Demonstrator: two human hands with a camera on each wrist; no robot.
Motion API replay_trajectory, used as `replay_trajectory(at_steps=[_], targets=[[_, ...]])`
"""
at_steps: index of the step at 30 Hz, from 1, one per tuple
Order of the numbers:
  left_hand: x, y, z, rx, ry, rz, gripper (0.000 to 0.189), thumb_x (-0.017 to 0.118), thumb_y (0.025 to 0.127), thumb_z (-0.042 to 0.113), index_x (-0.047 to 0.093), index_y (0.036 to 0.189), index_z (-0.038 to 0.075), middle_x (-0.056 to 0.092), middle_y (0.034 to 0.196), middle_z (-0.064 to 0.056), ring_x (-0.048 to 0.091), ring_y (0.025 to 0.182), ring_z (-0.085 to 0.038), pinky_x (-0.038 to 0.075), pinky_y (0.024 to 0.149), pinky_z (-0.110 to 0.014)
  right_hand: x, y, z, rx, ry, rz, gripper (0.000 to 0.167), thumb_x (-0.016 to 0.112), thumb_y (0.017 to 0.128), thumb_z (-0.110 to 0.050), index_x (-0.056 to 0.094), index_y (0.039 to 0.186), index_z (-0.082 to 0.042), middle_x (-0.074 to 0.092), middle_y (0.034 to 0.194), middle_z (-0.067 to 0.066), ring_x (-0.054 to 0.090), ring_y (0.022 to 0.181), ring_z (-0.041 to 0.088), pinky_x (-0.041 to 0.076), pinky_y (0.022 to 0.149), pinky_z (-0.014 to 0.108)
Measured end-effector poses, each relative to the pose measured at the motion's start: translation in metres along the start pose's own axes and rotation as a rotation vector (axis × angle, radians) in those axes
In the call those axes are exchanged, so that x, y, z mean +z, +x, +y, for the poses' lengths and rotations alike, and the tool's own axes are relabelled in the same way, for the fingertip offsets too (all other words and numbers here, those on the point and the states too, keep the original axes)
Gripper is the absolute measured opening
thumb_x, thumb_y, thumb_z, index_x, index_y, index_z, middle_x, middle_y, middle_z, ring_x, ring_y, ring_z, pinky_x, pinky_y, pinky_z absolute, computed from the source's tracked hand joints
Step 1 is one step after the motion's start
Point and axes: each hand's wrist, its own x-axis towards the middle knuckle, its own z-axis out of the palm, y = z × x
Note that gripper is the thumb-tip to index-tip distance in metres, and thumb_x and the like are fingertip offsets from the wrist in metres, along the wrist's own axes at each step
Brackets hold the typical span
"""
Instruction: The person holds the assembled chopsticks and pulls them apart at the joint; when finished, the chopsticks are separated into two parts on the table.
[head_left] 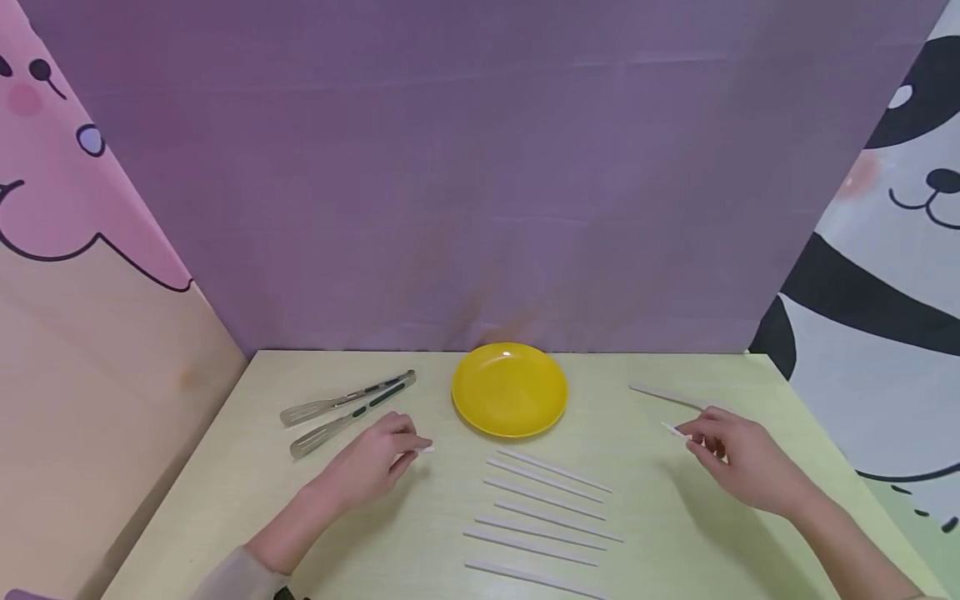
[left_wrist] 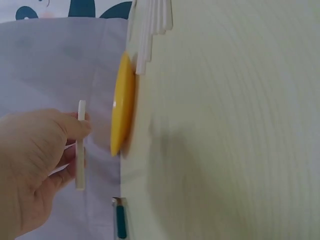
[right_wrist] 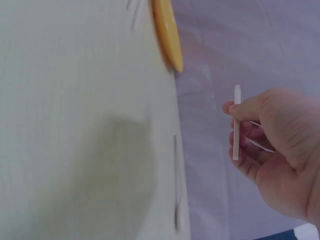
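Observation:
My left hand (head_left: 371,467) pinches a short white stick (left_wrist: 80,175) between thumb and fingers, above the table left of centre. On the right, my right hand (head_left: 742,462) pinches another short white stick (right_wrist: 236,135), its narrower end pointing up in the right wrist view. Between the hands, several long thin white sticks (head_left: 551,510) lie in a rough row across the table. A round yellow plate (head_left: 510,390) stands behind them. Metal tongs (head_left: 352,408) with dark grips lie spread just beyond my left hand.
A thin, greyish long utensil (head_left: 666,396) lies beyond my right hand, partly covered by it in the head view. The pale table (head_left: 420,542) ends at a purple cloth wall (head_left: 510,183). Cartoon-printed panels (head_left: 885,292) flank both sides.

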Motion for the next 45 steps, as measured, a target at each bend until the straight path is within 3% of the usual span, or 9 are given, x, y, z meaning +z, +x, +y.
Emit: replay_trajectory(at_steps=[5,10,18,27,32,38,45], targets=[[0.01,0.001,-0.007,-0.022,-0.047,-0.03,0.021,0.08,0.091,-0.002,0.083,0.109,0.008,0.069,0.091,0.001,0.06,0.085,-0.01,0.053,0.072,-0.017,0.012,-0.006,0.005,0.075,0.003,-0.053,0.025,0.083,0.081,0.005,0.077,0.096,-0.014,0.059,0.079,-0.02,0.046,0.069,-0.011,0.046,0.059,0.022],[0.02,0.003,-0.013,-0.015,-0.086,-0.039,0.02,0.08,0.089,-0.004,0.084,0.106,0.007,0.073,0.089,0.0,0.065,0.084,-0.012,0.056,0.074,-0.02,0.027,-0.011,0.01,0.122,0.004,-0.092,0.025,0.082,0.08,0.005,0.076,0.089,-0.017,0.062,0.077,-0.02,0.048,0.069,-0.01,0.047,0.06,0.022],[0.032,0.002,-0.018,-0.056,-0.122,-0.108,0.028,0.073,0.09,-0.012,0.083,0.11,0.004,0.07,0.084,-0.002,0.057,0.08,-0.008,0.049,0.069,-0.018,0.042,-0.014,0.013,0.242,0.015,-0.169,0.02,0.084,0.082,0.0,0.075,0.086,-0.018,0.066,0.078,-0.014,0.054,0.069,-0.006,0.05,0.063,0.024],[0.039,0.0,-0.023,-0.134,-0.177,-0.155,0.027,0.073,0.091,-0.01,0.083,0.112,0.005,0.069,0.085,0.0,0.05,0.076,-0.003,0.044,0.064,-0.017,0.049,-0.015,0.013,0.254,0.011,-0.18,0.018,0.084,0.082,-0.001,0.075,0.084,-0.017,0.069,0.079,-0.013,0.057,0.072,-0.007,0.054,0.067,0.025],[0.041,0.002,-0.022,-0.155,-0.188,-0.16,0.024,0.074,0.093,-0.003,0.083,0.113,0.007,0.07,0.09,0.002,0.053,0.08,-0.005,0.05,0.07,-0.019,0.05,-0.012,0.011,0.232,0.002,-0.15,0.017,0.084,0.081,-0.002,0.075,0.085,-0.016,0.069,0.08,-0.012,0.058,0.073,-0.004,0.054,0.067,0.026],[0.039,0.027,-0.009,-0.125,-0.144,-0.151,0.019,0.077,0.095,0.006,0.082,0.114,0.008,0.077,0.1,-0.001,0.067,0.094,-0.016,0.058,0.085,-0.029,0.046,0.003,-0.003,0.206,0.004,-0.106,0.017,0.083,0.083,-0.001,0.077,0.087,-0.016,0.068,0.08,-0.011,0.059,0.072,0.001,0.053,0.066,0.027],[0.045,0.069,0.018,-0.007,-0.117,-0.145,0.011,0.079,0.095,0.006,0.082,0.106,0.006,0.08,0.101,-0.002,0.07,0.098,-0.02,0.059,0.09,-0.032,0.051,0.028,-0.028,0.164,0.062,-0.104,0.015,0.079,0.086,-0.001,0.078,0.091,-0.014,0.069,0.083,-0.013,0.059,0.073,0.001,0.053,0.067,0.026]])
